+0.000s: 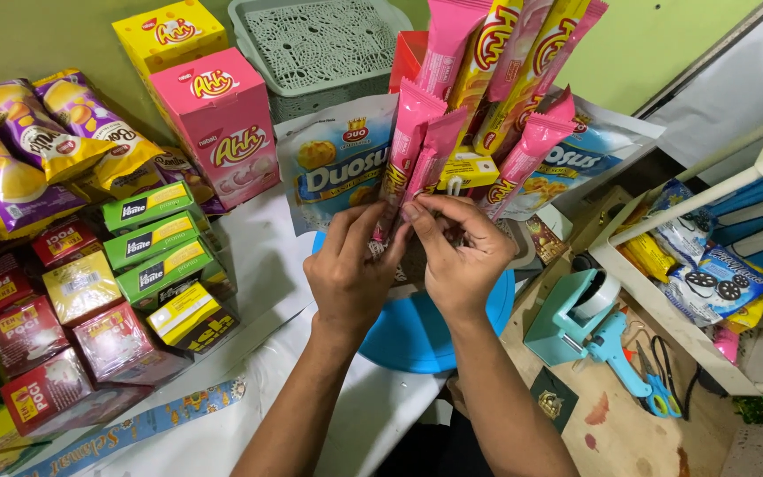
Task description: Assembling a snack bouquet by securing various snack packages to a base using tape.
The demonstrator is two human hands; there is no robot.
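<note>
White cloth covers the work surface [267, 265]. Your left hand [351, 274] and right hand [461, 256] pinch the lower ends of upright pink snack sticks [421, 132], fingers pressed together. Loosen either pinch and the fan may topple onto the blue disc [417, 331].

Pink and yellow stick packets [487, 97] fanned at centre; pink box [222, 124] and yellow box [169, 35] far left; green boxes [156, 238] left; purple-yellow bags [19, 150] far left; blue round lid [417, 331] near centre; teal tape dispenser [571, 318] right
</note>
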